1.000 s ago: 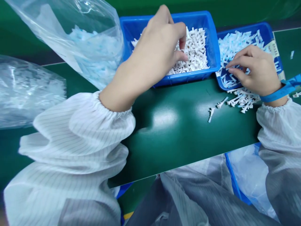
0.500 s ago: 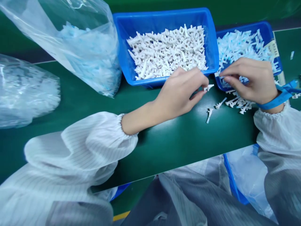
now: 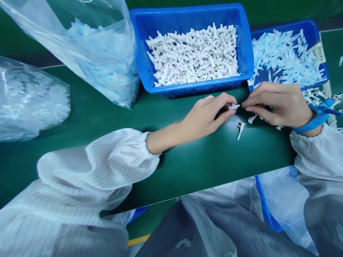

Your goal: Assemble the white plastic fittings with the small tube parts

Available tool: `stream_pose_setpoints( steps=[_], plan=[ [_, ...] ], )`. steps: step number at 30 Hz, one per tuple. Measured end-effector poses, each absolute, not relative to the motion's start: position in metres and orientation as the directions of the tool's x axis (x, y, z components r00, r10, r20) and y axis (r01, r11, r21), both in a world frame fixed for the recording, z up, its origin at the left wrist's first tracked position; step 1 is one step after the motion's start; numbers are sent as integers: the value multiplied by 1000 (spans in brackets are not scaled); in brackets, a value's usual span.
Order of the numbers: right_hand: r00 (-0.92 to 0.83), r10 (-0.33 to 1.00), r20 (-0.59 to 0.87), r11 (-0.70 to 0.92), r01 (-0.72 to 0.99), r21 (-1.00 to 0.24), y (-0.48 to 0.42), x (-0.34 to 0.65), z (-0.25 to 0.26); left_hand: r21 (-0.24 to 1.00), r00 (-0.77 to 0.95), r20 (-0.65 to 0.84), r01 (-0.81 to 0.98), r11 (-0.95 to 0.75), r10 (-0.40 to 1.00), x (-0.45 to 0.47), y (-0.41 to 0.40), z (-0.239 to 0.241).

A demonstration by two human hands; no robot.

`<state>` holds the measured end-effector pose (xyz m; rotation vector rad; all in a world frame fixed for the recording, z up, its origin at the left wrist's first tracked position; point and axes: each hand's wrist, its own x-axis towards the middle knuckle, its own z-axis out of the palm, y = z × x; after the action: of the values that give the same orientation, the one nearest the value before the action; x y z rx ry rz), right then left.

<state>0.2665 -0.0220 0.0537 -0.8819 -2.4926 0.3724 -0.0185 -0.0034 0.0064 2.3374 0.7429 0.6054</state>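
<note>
My left hand [image 3: 207,116] pinches a small white plastic part [image 3: 233,106] between thumb and fingers, just above the green table [image 3: 187,157]. My right hand [image 3: 278,104] faces it from the right, fingertips pinched on a thin pale-blue piece [image 3: 248,105] that points at the white part. The two hands nearly meet in front of the blue bin of white parts [image 3: 193,53]. One loose white part [image 3: 240,130] lies on the table just below the hands. A blue strap [image 3: 316,117] circles my right wrist.
A second blue bin [image 3: 311,35] of pale blue-white pieces stands at the back right, with loose parts [image 3: 313,94] spilled before it. Two clear plastic bags of parts, one [image 3: 88,46] and another [image 3: 29,100], lie at the left. A bag-lined blue bin [image 3: 278,200] sits below the table edge at right.
My left hand left the white-parts bin with one part and came down to the table. My right hand drew back from the right bin toward it, and the two have closed together.
</note>
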Motion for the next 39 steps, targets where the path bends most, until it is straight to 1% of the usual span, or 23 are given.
stream_pose_setpoints(
  steps=[3, 6, 12, 17, 21, 25, 27, 30, 32, 36, 39],
  plan=[
    [-664, 696, 275, 708, 568, -421, -25, 265, 53, 689, 741, 195, 363, -627, 643, -16, -2, 9],
    [-641, 736, 219, 662, 611, -434, -27, 264, 52, 676, 745, 185, 377, -633, 641, -14, -1, 6],
    [-644, 739, 198, 657, 625, -420, -26, 262, 48, 631, 768, 169, 396, -667, 617, -10, 3, -5],
    [-690, 691, 217, 712, 597, -370, -27, 259, 41, 612, 758, 201, 398, -684, 621, -9, 2, -8],
    [-702, 683, 203, 724, 613, -317, -28, 257, 38, 601, 758, 220, 390, -698, 613, -7, 4, -9],
    [-721, 640, 265, 767, 579, -277, -28, 255, 40, 573, 758, 237, 396, -717, 608, -6, 4, -10],
    [-722, 638, 269, 769, 576, -278, -29, 254, 41, 544, 763, 250, 399, -739, 596, -6, 3, -11],
    [-711, 669, 216, 739, 605, -295, -31, 252, 42, 490, 776, 277, 393, -778, 567, -6, 2, -12],
    [-718, 663, 215, 744, 599, -295, -32, 251, 43, 461, 779, 289, 396, -794, 556, -6, 1, -13],
    [-728, 623, 287, 782, 564, -266, -31, 252, 45, 427, 788, 294, 398, -812, 541, -5, 1, -14],
    [-772, 530, 351, 847, 498, -184, -30, 252, 47, 408, 796, 292, 398, -822, 530, -5, 1, -13]
  ],
)
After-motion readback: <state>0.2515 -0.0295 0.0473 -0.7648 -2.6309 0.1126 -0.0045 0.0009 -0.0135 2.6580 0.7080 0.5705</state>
